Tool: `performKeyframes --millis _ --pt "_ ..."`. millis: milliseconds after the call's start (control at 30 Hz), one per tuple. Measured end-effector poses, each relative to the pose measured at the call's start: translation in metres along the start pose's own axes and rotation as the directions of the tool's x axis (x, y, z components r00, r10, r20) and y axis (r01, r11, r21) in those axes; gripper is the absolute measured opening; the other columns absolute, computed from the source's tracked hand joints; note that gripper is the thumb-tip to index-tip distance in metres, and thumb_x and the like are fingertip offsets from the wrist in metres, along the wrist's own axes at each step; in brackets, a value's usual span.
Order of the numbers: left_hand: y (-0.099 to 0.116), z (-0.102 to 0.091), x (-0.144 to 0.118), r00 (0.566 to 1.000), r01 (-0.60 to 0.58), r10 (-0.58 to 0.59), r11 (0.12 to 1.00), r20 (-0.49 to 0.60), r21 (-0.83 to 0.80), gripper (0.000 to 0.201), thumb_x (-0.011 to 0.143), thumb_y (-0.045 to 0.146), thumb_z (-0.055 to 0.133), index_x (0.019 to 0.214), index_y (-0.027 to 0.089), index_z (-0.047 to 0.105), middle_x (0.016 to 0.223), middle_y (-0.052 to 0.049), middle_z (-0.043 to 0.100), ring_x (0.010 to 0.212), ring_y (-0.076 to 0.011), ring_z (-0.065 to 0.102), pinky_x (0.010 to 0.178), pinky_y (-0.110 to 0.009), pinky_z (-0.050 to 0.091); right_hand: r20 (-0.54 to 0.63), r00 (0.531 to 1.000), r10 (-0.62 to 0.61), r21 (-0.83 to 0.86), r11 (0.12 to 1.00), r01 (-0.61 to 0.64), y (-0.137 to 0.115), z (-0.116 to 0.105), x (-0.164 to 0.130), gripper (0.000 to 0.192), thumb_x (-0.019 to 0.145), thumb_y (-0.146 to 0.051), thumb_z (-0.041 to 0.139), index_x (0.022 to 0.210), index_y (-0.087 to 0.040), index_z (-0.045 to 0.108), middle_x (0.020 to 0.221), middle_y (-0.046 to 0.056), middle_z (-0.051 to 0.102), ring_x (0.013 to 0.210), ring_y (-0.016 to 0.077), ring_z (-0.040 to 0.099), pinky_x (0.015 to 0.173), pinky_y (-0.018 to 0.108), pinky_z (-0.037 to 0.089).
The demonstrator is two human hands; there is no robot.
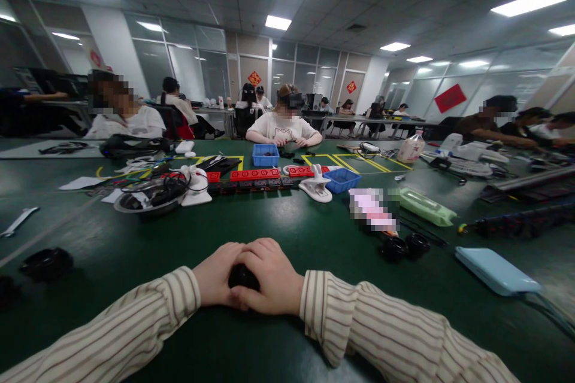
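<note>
Both of my hands are wrapped round a dark, rounded black object [243, 277] just above or on the green tabletop, close in front of me. My left hand [217, 275] cups it from the left, and my right hand [273, 278] covers its top and right side. The fingers of the two hands meet at the far side, so most of the object is hidden and I cannot tell its kind. Two similar black round pieces, one [394, 248] and another [417, 244], lie to the right. A wider black round piece [47, 264] lies at the left.
A metal bowl [150, 208] holding dark cables stands ahead on the left, with a wrench [18, 221] nearer. Red power strips [255, 174], a blue bin [342, 180] and a white clamp base [315, 189] line the middle. A light-blue case [498, 271] lies right. A person [284, 125] sits opposite.
</note>
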State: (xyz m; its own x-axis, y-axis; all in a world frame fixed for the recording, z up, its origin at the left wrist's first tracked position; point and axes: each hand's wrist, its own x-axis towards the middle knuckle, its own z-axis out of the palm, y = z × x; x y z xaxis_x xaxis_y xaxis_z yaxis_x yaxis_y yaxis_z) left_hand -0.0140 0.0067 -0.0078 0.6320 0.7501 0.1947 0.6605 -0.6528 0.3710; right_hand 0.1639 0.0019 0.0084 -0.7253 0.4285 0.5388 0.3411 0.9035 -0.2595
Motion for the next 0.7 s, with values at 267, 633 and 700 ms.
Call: performKeyframes --millis 267,633,700 --pt "0.01 0.004 0.002 0.992 0.123 -0.121 0.986 -0.021 0.114 0.031 0.059 0.035 0.063 0.083 0.019 0.053 0.084 -0.002 0.057 0.084 -0.0222 0.052 0.096 -0.047 0.03 0.071 0.976 0.205 -0.093 0.976 -0.198 -0.001 0.0 0.002 0.03 0.075 -0.041 0.062 0.087 -0.016 0.052 0.087 0.004 0.052 0.081 0.0179 0.046 0.072 0.03 0.034" --pt "-0.015 0.004 0.005 0.995 -0.057 0.058 0.998 0.08 -0.014 0.023 0.063 0.04 0.066 0.073 0.02 0.061 0.082 0.001 0.058 0.082 -0.0178 0.052 0.087 -0.033 0.039 0.117 0.981 -0.152 0.023 0.988 0.15 0.003 0.003 0.001 0.009 0.069 -0.015 0.054 0.078 -0.016 0.057 0.085 0.002 0.058 0.082 0.0158 0.049 0.074 0.029 0.033" --pt "-0.017 0.004 0.005 0.995 -0.054 0.055 0.998 0.087 -0.022 0.024 0.064 0.042 0.065 0.075 0.021 0.062 0.084 0.001 0.059 0.082 -0.0176 0.052 0.088 -0.033 0.038 0.136 0.975 -0.175 0.02 0.985 0.174 0.003 0.004 0.001 0.008 0.07 -0.015 0.051 0.076 -0.016 0.056 0.084 0.003 0.059 0.081 0.0158 0.049 0.075 0.029 0.033"
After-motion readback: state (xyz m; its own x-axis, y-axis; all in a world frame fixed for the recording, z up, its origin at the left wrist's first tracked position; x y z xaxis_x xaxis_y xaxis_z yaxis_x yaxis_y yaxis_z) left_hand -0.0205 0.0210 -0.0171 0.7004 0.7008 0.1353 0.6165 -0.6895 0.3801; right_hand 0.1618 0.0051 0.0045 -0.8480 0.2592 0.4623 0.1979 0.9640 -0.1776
